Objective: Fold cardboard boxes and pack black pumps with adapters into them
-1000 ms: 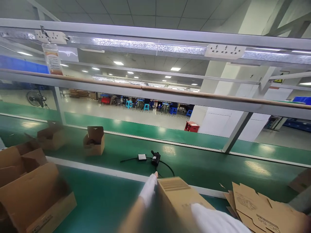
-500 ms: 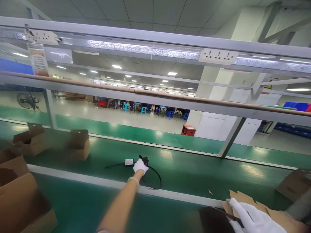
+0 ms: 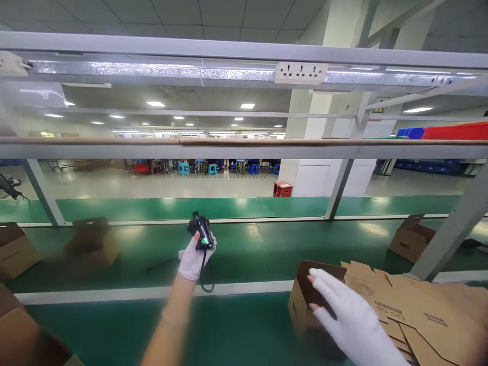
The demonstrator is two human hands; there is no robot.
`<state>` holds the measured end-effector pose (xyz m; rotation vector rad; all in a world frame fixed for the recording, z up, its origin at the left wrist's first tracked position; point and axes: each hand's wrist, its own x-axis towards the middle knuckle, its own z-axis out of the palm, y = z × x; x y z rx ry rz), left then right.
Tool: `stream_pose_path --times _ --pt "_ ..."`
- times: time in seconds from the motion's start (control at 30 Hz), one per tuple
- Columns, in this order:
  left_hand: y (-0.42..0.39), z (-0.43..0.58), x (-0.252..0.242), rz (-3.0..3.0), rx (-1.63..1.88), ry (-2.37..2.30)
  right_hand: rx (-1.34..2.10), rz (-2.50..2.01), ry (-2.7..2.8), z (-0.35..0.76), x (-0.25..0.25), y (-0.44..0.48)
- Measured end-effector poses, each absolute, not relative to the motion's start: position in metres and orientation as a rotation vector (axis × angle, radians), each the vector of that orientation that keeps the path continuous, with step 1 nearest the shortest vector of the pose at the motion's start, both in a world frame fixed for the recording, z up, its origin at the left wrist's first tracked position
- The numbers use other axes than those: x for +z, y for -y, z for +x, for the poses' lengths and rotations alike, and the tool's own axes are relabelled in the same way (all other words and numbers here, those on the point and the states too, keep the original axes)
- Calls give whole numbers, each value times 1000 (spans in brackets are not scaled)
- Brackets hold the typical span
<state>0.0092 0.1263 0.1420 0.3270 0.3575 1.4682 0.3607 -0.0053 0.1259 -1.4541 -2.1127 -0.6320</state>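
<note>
My left hand (image 3: 193, 257), in a white glove, is closed round a small black device (image 3: 201, 229) with a green spot on it, lifted above the green conveyor belt (image 3: 267, 249). A black cable (image 3: 207, 277) hangs in a loop from the device. My right hand (image 3: 343, 315), also gloved, lies with fingers spread on the opening of a small brown cardboard box (image 3: 303, 300) at the near right. That box rests beside a pile of flat carton blanks (image 3: 404, 310).
Open cardboard boxes ride the belt at the left (image 3: 91, 244) and far left (image 3: 15, 249), another at the right (image 3: 412, 239). A grey metal frame with a socket strip (image 3: 301, 72) crosses overhead. A slanted post (image 3: 450, 239) stands at the right.
My left hand has taken hold of the black device and lifted it off the belt, the cable trailing. My right hand moved onto the box opening. The view has swung right.
</note>
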Motion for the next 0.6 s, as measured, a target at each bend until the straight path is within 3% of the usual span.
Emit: stream_pose_path --times 0.13,0.27,0.4,0.6 --pt "-68 26 185 585 1430 -121 290 -1306 2340 289 123 7" --pt "-17 47 216 791 1348 -7 883 -951 2282 227 116 -3" --pt "8 46 234 732 1334 -8 1105 -657 2280 200 100 0" --pt "14 30 233 536 1407 47 1016 -905 2237 177 97 17"
